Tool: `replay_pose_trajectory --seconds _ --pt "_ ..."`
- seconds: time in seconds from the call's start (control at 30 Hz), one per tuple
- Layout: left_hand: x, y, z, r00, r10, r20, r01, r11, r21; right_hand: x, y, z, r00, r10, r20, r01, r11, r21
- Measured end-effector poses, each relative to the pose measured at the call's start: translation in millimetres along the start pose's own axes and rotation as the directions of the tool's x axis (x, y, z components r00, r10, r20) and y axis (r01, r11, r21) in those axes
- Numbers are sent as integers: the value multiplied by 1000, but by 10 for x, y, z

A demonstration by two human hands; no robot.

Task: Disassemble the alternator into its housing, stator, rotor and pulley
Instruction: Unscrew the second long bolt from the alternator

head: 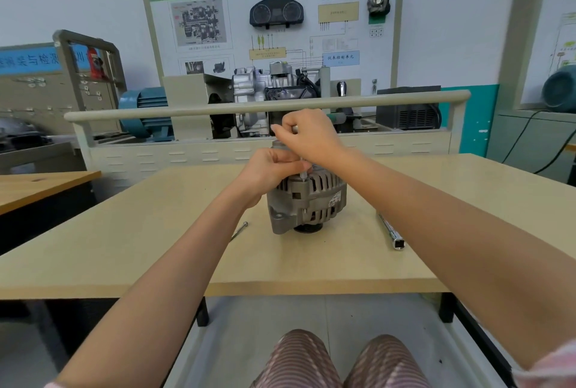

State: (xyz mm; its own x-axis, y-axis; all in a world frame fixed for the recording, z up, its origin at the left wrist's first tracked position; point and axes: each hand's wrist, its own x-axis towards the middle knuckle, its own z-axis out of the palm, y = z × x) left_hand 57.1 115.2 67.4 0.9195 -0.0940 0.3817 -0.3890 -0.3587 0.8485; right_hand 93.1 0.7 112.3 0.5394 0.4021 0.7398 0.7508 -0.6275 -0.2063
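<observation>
Standing upright near the middle of the pale wooden table point(149, 231), the alternator point(307, 200) rests with its dark pulley end down against the tabletop and its ribbed, slotted silver housing facing the viewer. A long through bolt point(303, 169) rises almost vertically out of the top of the housing. The right hand point(307, 135) is above the alternator, its fingers curled round the upper end of that bolt, where a bit of metal shows between the fingers. The left hand point(271, 169) is lower and to the left, its fingers curled against the top left of the housing, with the fingertips pinching the bolt's shaft just above the casting.

A second long bolt point(239, 230) lies loose on the table just left of the alternator, touching nothing else. To the right, partly hidden behind the right forearm, lies a chrome socket extension bar point(392, 233), its square drive end pointing toward the near edge.
</observation>
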Motion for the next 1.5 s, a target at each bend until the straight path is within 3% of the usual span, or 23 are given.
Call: replay_pose_trajectory --seconds 0.07,0.13,0.3,0.47,0.7,0.8,0.9,1.03,1.1,1.27,1.4,1.5 --pt "9 4 19 999 5 -38 -5 1000 17 -27 -26 -6 1000 -21 -15 16 957 -288" --pt "15 0 49 996 10 -84 -7 999 37 -46 -96 -11 1000 -4 -18 -6 836 -549" --pt "26 38 101 989 22 -144 -7 994 105 -53 -302 -33 973 228 29 -123 623 -772" --pt "29 -6 58 997 2 -81 3 998 60 -17 -269 -54 990 101 98 2 686 -727" --pt "19 -21 14 999 -21 38 22 1000 -21 17 46 -170 965 -108 241 191 916 -353" --pt "18 -14 25 994 -33 100 41 996 -83 12 132 -155 963 -150 222 187 970 -157" --pt "3 -14 6 991 -11 137 26 994 -110 15 155 -100 979 -103 177 117 991 -68" --pt "0 -18 2 993 2 122 12 994 -113 -8 105 -112 983 -71 170 94 987 -134" --pt "-9 -37 21 996 12 84 -1 992 -130 -18 44 -114 985 -66 157 106 959 -263" --pt "-60 -23 96 998 38 -54 -43 995 -89 -63 -294 -4 988 149 37 -78 692 -717" --pt "-89 -23 187 982 56 -182 -63 997 -37 -63 -400 2 972 235 30 -120 598 -792" --pt "-72 -24 162 992 50 -114 -54 998 -26 -63 -354 -18 974 227 12 -134 617 -775"
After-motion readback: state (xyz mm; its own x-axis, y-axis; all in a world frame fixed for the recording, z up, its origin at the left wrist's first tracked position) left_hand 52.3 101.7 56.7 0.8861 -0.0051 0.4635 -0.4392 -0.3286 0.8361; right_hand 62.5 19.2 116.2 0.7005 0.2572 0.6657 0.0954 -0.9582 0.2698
